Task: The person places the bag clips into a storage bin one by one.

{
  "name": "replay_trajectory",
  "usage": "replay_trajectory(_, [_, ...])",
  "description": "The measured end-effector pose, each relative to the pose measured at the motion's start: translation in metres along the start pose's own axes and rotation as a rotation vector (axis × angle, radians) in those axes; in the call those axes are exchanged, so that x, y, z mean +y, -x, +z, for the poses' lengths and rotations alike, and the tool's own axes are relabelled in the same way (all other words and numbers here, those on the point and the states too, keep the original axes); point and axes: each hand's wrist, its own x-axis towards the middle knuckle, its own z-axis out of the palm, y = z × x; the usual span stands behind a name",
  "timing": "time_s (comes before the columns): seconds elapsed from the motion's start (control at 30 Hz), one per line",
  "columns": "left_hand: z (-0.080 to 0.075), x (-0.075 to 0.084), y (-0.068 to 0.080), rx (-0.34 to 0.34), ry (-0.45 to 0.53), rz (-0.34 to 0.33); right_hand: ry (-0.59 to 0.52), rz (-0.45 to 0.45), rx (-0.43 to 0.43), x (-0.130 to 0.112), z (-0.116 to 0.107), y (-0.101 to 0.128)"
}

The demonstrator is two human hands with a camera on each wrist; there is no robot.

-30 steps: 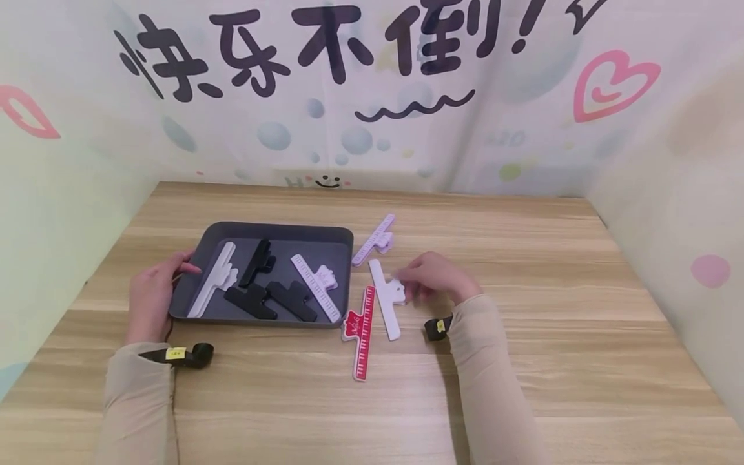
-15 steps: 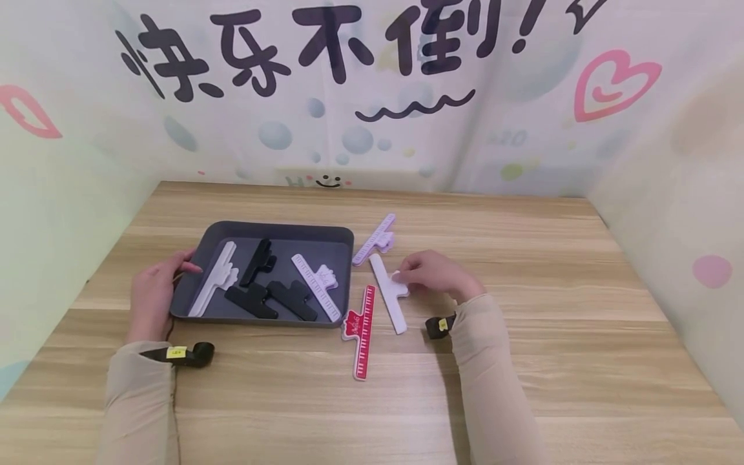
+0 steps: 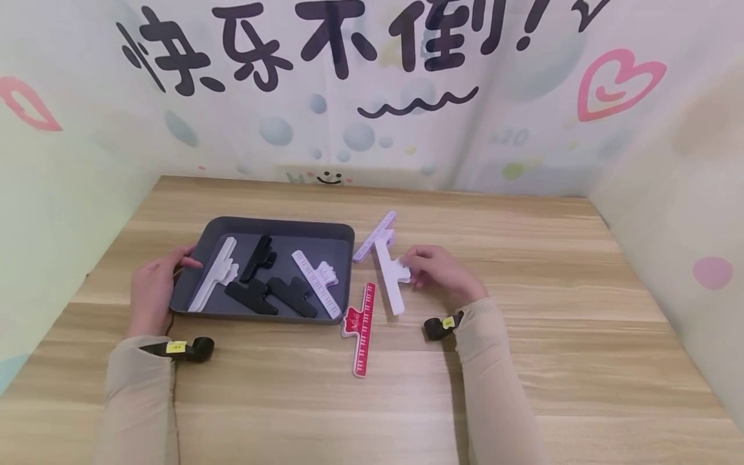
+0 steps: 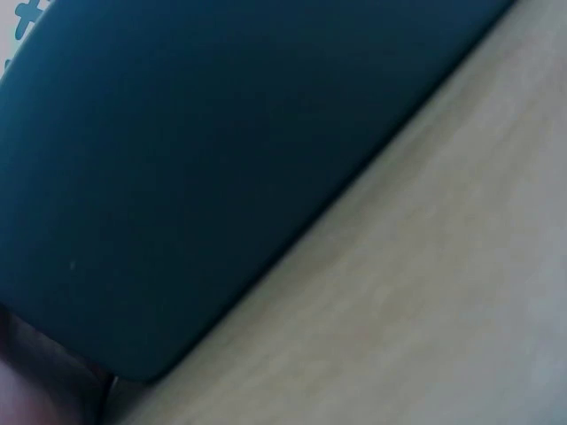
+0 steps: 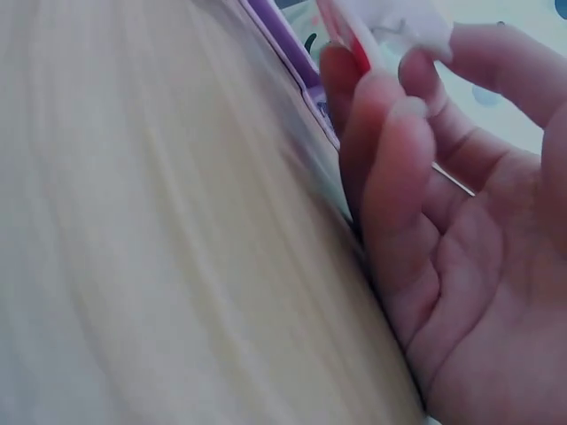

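Note:
My right hand pinches a white clip by its handle; the plain white side faces up. In the right wrist view, red shows on the other face of this clip between thumb and fingers. At its far end the held clip overlaps a lilac clip printed with piano keys. Just left of it lies a red piano-key clip. The left hand grips the left wall of a dark grey tray, thumb over the rim. In the left wrist view the tray's outer wall fills much of the frame.
Inside the tray lie a white clip on the left, several black clips in the middle and a white piano-key clip on the right. A printed backdrop stands behind the wooden table.
My right hand has taken hold of the white clip by its handle and shifted it away from me, its far end now over the lilac clip. The left hand keeps its place on the tray.

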Motion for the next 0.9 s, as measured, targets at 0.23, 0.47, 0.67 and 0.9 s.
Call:
replay_trajectory(0.23, [0.001,0.002,-0.002,0.002,0.014,0.012,-0.088,-0.020,0.096,-0.004,0.003,-0.004])
replay_trajectory(0.47, [0.002,0.002,-0.004,0.009,0.035,0.019,-0.187,-0.084,0.162,-0.004,0.006,-0.010])
replay_trajectory(0.67, [0.000,0.003,-0.002,0.011,0.045,0.041,-0.327,-0.145,0.231,-0.007,0.019,-0.016])
replay_trajectory(0.9, [-0.001,0.000,0.002,-0.002,0.056,0.030,-0.467,-0.190,0.254,-0.005,0.037,-0.021])
